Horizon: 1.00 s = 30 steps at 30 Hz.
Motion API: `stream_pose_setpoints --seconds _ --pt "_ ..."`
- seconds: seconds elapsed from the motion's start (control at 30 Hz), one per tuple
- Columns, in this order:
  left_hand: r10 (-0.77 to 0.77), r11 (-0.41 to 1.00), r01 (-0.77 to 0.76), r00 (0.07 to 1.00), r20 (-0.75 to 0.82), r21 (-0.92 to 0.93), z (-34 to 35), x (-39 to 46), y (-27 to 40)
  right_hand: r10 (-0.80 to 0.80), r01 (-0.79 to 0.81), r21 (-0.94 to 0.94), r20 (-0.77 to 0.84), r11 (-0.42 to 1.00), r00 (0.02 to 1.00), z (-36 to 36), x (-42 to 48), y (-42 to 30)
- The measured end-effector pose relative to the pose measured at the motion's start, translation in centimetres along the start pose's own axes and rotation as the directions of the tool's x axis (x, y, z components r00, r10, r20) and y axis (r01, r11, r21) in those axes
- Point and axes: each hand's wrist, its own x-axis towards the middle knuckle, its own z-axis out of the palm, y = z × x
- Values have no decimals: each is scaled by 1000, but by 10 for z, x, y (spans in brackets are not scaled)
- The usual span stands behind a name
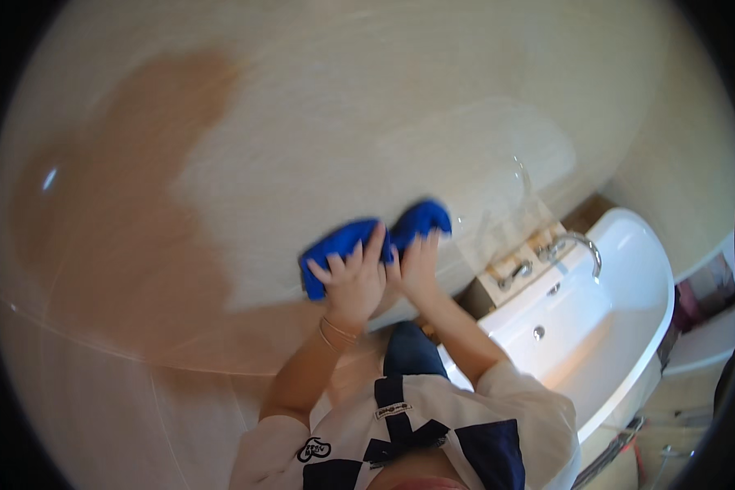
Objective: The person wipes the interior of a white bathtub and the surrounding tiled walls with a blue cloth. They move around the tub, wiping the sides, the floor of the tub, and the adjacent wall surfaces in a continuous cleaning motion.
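Note:
My left hand (356, 285) presses a blue cloth (337, 242) against a glossy beige wall (294, 135), its fingers spread over the fabric. Close beside it, my right hand (419, 263) holds a bunched blue part (425, 214) to the same surface. The two blue parts meet between my hands; whether they are one cloth or two I cannot tell. Blur softens the fingertips on the right. A thin bracelet circles my left wrist.
A white bathtub (634, 288) stands to my right. Its curved chrome spout (588, 245) and tap handles (517, 272) sit on a stone ledge (496, 291) by the wall. A hose (612, 450) lies at lower right. Pale flooring (116, 410) extends at lower left.

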Motion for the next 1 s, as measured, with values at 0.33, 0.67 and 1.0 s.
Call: stream_pose_setpoints --seconds 0.33,0.67,1.0 --pt "54 998 -49 987 -152 40 -6 69 40 63 -87 -46 -376 995 924 -28 114 14" --pt "325 920 -295 942 84 -259 117 -113 57 501 -483 154 -114 862 858 25 -103 92" --pt "221 975 -222 968 -117 6 32 69 118 182 -170 65 -414 983 892 -61 121 118"
